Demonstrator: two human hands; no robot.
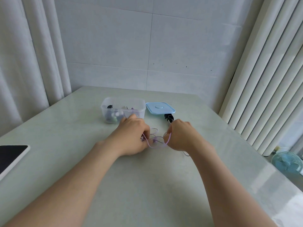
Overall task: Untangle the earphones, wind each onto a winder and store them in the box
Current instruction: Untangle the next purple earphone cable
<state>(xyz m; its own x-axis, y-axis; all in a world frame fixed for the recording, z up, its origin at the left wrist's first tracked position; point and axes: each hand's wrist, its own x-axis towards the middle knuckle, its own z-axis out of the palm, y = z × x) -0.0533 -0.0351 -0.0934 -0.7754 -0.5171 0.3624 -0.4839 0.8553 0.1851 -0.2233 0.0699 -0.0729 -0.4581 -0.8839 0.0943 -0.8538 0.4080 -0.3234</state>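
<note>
A tangle of thin purple earphone cable [155,141] lies on the pale table [147,185] between my two hands. My left hand [132,136] has its fingers curled round one side of the cable. My right hand [182,136] pinches the other side, with a loop running over a finger. A black winder-like piece [168,117] sticks out just beyond my right hand; whether the hand holds it I cannot tell. The clear plastic box [141,102] stands behind my left hand with several wound items inside.
The box's light blue lid [159,108] lies flat to the right of the box. A dark tablet with a white frame [11,155] sits at the table's left edge. Curtains hang on both sides, and a small fan [287,163] stands below the table's right edge.
</note>
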